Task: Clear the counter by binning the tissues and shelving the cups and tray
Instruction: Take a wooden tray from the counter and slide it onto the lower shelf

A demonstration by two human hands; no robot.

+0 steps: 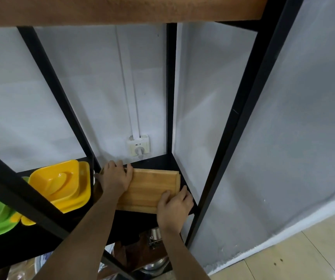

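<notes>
On the black metal shelf (158, 161), beside yellow plastic dishes (61, 184), we steady the rectangular wooden tray (152, 188): left hand (116, 175) flat on its left end, fingers extended; right hand (174, 207) curled round its near-right corner.

Grey wall (283, 118), black shelf frame (243, 118), tiled floor (303, 255).
</notes>
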